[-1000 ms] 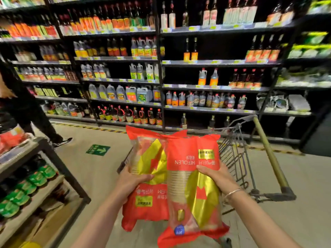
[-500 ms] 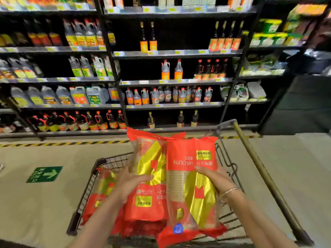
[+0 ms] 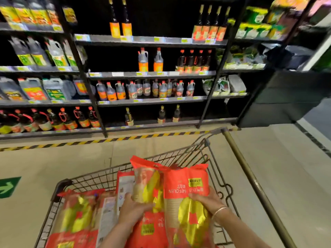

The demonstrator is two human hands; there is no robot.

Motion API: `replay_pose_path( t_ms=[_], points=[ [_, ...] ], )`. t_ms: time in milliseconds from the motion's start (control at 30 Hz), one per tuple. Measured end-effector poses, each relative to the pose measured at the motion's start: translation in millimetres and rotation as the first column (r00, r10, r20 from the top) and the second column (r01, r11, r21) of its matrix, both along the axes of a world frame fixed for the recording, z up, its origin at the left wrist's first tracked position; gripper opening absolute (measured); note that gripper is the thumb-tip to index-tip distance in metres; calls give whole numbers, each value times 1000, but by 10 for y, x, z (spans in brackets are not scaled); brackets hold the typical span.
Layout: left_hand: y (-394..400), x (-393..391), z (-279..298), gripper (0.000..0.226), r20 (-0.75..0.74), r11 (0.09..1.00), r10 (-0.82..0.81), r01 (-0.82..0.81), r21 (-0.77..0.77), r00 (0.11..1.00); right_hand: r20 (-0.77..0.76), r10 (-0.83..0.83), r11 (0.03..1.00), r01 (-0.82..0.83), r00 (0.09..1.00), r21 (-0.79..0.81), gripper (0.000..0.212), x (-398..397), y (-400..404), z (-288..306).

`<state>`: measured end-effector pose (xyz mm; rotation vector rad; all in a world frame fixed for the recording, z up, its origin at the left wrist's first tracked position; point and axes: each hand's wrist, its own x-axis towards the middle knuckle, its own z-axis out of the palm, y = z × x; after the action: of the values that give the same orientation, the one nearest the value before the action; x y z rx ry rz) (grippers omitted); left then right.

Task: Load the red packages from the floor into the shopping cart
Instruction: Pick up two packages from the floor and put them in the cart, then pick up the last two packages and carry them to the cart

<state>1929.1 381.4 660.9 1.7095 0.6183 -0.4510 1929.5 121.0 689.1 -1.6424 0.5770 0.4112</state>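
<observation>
Two red packages (image 3: 179,197) are now sinking lower into the shopping cart (image 3: 211,158); left hand (image 3: 132,210) and right hand (image 3: 206,199) are gripping them, fingers curled round, above other packages (image 3: 77,215) inside the cart.

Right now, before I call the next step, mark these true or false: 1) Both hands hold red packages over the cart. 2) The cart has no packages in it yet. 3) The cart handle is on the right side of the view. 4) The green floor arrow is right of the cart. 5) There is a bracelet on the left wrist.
1) True: the left hand and right hand hold two red packages above the cart.
2) False: more packages already lie in it.
3) True: the handle runs along the right.
4) False: the arrow is at the left.
5) False: the bracelet is on the right wrist.
</observation>
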Motion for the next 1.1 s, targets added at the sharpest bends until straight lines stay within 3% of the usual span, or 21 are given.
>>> replay_pose_path(
  t_ms=[67,133,167,233,267,333,400,500,567,700,800,900,1100],
  points=[
    [-46,-13,-269,111,-3,999,-44,44,22,999,-89,2,1000,-4,996,-27,106,15,-28,-129],
    [-70,-53,-564,105,-22,997,-59,60,49,998,-176,-23,1000,19,984,-25,85,-26,-30,-222],
    [-99,-89,-585,101,-11,996,-47,48,75,999,-210,-28,998,15,977,-66,93,-41,-42,-300],
    [-115,-149,-727,112,30,995,-23,20,95,999,-210,-63,986,28,976,-166,130,-51,-107,-614],
    [-110,-161,-873,120,37,994,-17,13,112,999,-227,-57,978,9,972,-207,133,-46,-157,-862],
    [-74,-150,-1138,126,34,990,-28,23,140,999,-270,-36,954,-48,962,-297,115,-3,-192,-1093],
    [-42,-120,-1200,128,6,983,-36,35,178,999,-298,-3,923,-112,955,-368,103,2,-61,-810],
    [-125,-95,-580,133,-30,947,-98,103,305,995,-341,68,819,-248,938,-518,83,14,19,-586],
    [-201,-59,-91,124,-27,896,-171,167,411,985,-348,157,681,-356,924,-640,74,41,82,-351],
    [-206,174,429,98,127,756,-342,192,626,931,-146,365,415,-301,919,-858,66,191,172,142],
    [-216,340,758,89,218,667,-477,189,721,851,50,455,252,-75,889,-965,66,269,233,529],
    [-284,496,1091,83,296,592,-595,159,791,747,185,456,180,114,870,-977,67,251,264,838],
    [-567,518,1549,82,367,511,-742,119,851,561,318,384,158,277,867,-948,60,-43,216,1228]
  ],
)
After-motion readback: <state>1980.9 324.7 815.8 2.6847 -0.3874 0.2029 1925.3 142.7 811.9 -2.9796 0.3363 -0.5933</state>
